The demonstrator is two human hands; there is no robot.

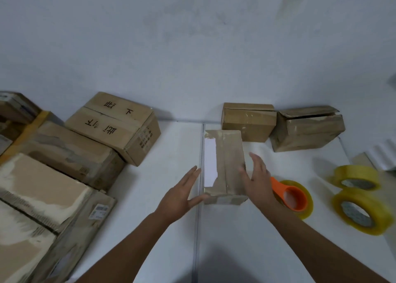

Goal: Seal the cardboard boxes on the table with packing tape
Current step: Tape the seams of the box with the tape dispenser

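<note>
Presently, the small cardboard box [227,167] lies on the white surface [167,145] directly before me, long and narrow, its brown top scuffed, with glossy tape running lengthwise and a white label along its left side. My left hand [182,194] is open, fingers straight, its thumb touching the box's near left corner. My right hand [257,175] is likewise open, fingers extended, laid against the box's right side. Neither grip is closed on anything.

Just right of my right hand sits a tape dispenser [293,197], an orange plastic handle set in a yellowish translucent roll. Two further tape rolls [360,201], round and yellow-tinted, rest farther right, one overlapping the other.

Beyond the box, against the wall, stand two squat cartons: one [248,122] taped shut and glossy, just behind the box, and one [306,128] with a flap slightly lifted. To the left, a cluster of larger worn cartons [75,154] lies packed together, one bearing black hand-lettered characters.
</note>
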